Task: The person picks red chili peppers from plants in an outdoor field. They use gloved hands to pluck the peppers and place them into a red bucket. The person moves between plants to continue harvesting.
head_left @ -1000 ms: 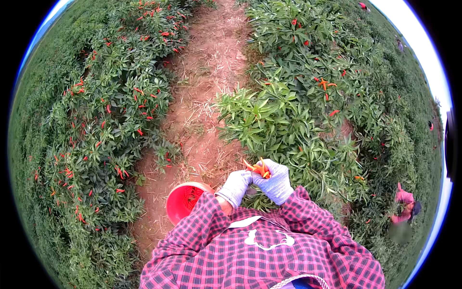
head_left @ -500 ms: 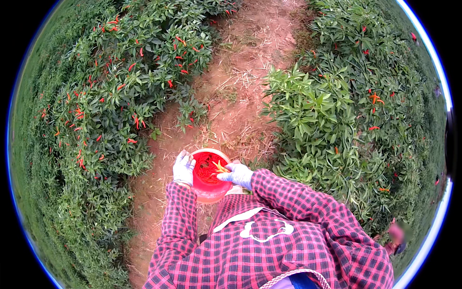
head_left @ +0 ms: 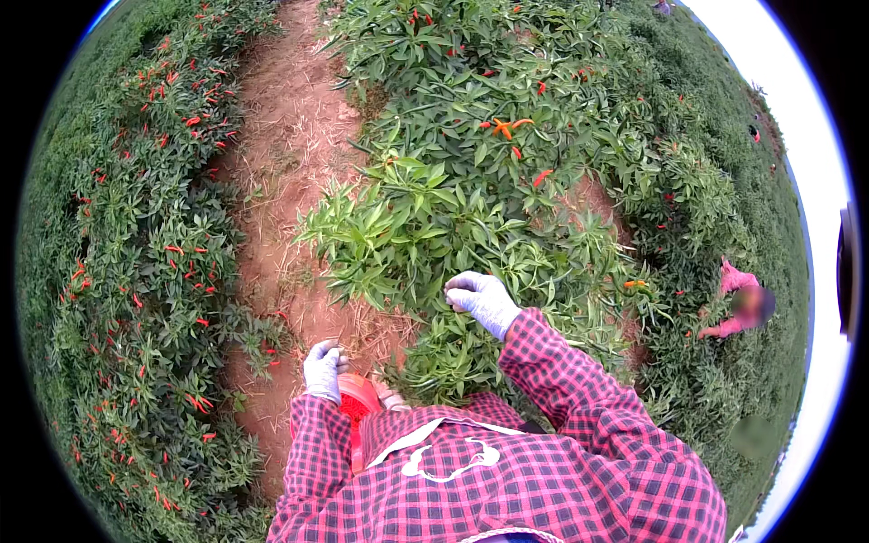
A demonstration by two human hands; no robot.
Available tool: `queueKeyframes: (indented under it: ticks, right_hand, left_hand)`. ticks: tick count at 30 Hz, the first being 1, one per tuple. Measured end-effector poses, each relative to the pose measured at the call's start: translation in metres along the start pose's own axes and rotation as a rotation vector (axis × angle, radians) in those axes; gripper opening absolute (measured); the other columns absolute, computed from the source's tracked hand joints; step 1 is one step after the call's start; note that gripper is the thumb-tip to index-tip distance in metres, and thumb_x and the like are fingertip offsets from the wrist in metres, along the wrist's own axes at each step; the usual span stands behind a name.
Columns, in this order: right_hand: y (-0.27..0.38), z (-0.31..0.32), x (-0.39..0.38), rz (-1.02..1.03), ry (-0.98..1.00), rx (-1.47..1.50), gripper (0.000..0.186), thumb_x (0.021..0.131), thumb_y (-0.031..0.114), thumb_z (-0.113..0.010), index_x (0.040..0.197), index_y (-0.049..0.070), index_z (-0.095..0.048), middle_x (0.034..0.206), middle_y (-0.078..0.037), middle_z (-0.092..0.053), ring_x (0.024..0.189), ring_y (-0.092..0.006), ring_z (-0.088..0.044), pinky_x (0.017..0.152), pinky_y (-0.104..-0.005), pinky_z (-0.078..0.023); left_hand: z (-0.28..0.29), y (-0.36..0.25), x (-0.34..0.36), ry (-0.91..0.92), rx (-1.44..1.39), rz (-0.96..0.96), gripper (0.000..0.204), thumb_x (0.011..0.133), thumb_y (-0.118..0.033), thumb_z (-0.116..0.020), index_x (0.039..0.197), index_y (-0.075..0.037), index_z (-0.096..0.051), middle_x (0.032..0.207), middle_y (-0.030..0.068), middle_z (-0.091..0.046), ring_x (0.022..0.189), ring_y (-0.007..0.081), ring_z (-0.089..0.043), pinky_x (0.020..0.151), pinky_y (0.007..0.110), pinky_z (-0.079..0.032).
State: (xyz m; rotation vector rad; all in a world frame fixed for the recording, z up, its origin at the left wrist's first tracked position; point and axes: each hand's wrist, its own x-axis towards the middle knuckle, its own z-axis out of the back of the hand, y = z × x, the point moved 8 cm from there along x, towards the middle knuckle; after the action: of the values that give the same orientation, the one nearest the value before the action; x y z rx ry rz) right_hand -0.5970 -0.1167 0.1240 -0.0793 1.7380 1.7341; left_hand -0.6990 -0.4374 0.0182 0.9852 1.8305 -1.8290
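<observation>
Red bucket (head_left: 362, 386) sits by left hand (head_left: 323, 371), likely for short reach; right hand (head_left: 482, 300) over plants (head_left: 434, 226), both curled, can't tell if fingers grip anything.

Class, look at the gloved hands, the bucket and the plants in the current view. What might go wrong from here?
1. The bucket sits close to the checked shirt, which partly hides it; a careless bump might tip it and spill the red chillies.
2. The left hand is right by the bucket, so it could knock it too.
3. The right hand is over leafy plants; a rough pull might break stems.
</observation>
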Motion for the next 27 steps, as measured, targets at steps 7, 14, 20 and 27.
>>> queueKeyframes:
  ticks: [7, 14, 20, 27]
  right_hand:
    - [0.003, 0.182, 0.021, 0.019, -0.439, 0.423, 0.013, 0.080, -0.001, -0.054, 0.092, -0.001, -0.057, 0.078, -0.007, -0.060, 0.065, -0.0143, -0.060, 0.056, -0.0227, -0.052]
    - [-0.007, 0.273, 0.134, 0.094, -0.710, 0.490, 0.022, 0.075, -0.007, -0.055, 0.096, -0.001, -0.053, 0.074, -0.007, -0.057, 0.058, -0.0144, -0.058, 0.048, -0.0222, -0.049]
    - [-0.045, 0.280, 0.208, -0.203, -0.635, -0.096, 0.020, 0.073, 0.008, -0.064, 0.092, 0.001, -0.058, 0.066, -0.009, -0.060, 0.048, -0.0146, -0.057, 0.041, -0.0287, -0.043]
    - [-0.055, 0.275, 0.191, -0.092, -0.807, -0.592, 0.021, 0.081, 0.020, -0.058, 0.093, 0.003, -0.058, 0.069, -0.010, -0.060, 0.051, -0.0172, -0.058, 0.049, -0.0311, -0.045]
  left_hand:
    - [-0.238, -0.064, -0.018, 0.408, 0.369, -0.276, 0.017, 0.082, -0.004, -0.053, 0.098, -0.001, -0.057, 0.081, 0.0031, -0.058, 0.066, 0.0105, -0.055, 0.063, 0.023, -0.048]
    - [-0.361, -0.068, -0.039, 0.596, 0.532, -0.331, 0.018, 0.081, -0.005, -0.056, 0.100, -0.003, -0.059, 0.084, 0.0013, -0.059, 0.072, 0.0077, -0.053, 0.067, 0.021, -0.046]
    - [-0.420, -0.096, -0.008, 0.603, 0.570, -0.379, 0.028, 0.078, -0.006, -0.060, 0.105, -0.003, -0.056, 0.090, 0.0049, -0.061, 0.079, 0.0114, -0.056, 0.073, 0.024, -0.046]
    - [-0.503, -0.134, 0.112, 0.209, 0.873, -0.404, 0.096, 0.054, -0.028, -0.082, 0.129, 0.001, -0.029, 0.127, 0.0182, -0.039, 0.110, 0.0290, -0.045, 0.095, 0.031, -0.034]
